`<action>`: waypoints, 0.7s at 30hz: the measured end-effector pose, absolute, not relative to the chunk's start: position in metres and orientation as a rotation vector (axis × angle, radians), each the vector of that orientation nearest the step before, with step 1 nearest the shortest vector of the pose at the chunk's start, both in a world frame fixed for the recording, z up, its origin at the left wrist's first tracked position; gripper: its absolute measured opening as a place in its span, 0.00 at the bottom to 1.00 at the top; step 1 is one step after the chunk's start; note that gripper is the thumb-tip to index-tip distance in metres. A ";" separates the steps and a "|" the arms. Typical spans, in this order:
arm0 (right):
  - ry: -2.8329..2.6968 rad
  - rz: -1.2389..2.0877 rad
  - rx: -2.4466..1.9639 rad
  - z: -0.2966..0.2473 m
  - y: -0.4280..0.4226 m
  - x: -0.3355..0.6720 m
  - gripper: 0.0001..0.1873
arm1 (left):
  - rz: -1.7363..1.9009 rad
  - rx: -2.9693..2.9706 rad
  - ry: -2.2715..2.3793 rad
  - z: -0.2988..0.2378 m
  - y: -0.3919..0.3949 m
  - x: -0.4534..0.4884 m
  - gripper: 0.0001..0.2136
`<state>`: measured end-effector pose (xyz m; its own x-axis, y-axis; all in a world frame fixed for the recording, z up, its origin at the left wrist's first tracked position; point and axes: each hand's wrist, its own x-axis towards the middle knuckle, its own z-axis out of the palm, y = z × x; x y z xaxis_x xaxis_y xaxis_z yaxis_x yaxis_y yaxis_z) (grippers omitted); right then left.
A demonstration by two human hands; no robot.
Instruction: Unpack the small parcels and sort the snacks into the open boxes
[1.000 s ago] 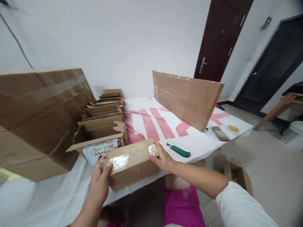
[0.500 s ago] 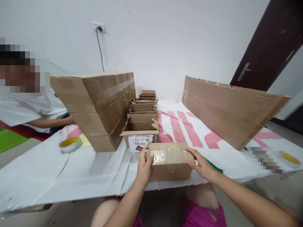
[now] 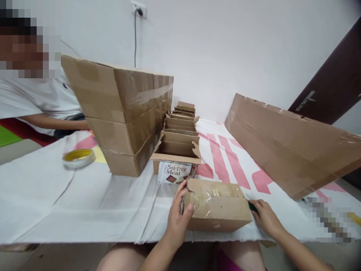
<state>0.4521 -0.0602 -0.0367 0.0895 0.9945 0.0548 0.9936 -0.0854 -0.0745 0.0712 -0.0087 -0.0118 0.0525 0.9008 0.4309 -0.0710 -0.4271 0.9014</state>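
Observation:
A small closed cardboard box (image 3: pixel 218 207) with clear tape over its top edge sits at the table's near edge. Against its left end rests my left hand (image 3: pixel 179 216), thumb on the front and fingers behind, gripping it. My right hand (image 3: pixel 266 218) is just off the box's right end, its fingers closed around a slim green object (image 3: pixel 252 206); most of that object is hidden, so its kind is unclear. Behind the box stands an open cardboard carton (image 3: pixel 176 156) with a "Su-per Meal" label.
Stacked taped boxes (image 3: pixel 126 113) form a wall at left, with a tape roll (image 3: pixel 79 158) before it. More open cartons (image 3: pixel 183 113) line up behind. A large cardboard panel (image 3: pixel 290 143) stands at right on the white cloth (image 3: pixel 113 210). Another person's arm (image 3: pixel 62 123) is at far left.
My right hand has let go of the box and closed on the green object beside it. My left hand stays on the box. The camera view has shifted.

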 end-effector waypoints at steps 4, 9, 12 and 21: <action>-2.039 0.109 -2.285 -0.033 -0.046 0.458 0.24 | 1.442 1.565 0.852 -0.011 -0.006 0.068 0.19; -1.944 -0.062 -2.088 0.026 -0.026 0.450 0.21 | 1.381 1.608 0.788 -0.009 -0.004 0.065 0.22; -2.047 -0.100 -1.943 0.083 -0.019 0.415 0.20 | 1.407 1.596 0.771 -0.010 -0.005 0.066 0.22; -3.013 -0.244 -1.537 0.170 -0.014 0.269 0.24 | 1.440 1.601 0.799 -0.011 -0.004 0.069 0.21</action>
<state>0.2694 -0.0137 0.1698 -0.5646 0.8106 -0.1553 0.7750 0.5854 0.2378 0.0686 -0.0044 -0.0108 0.1446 0.8724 0.4670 -0.0649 -0.4625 0.8842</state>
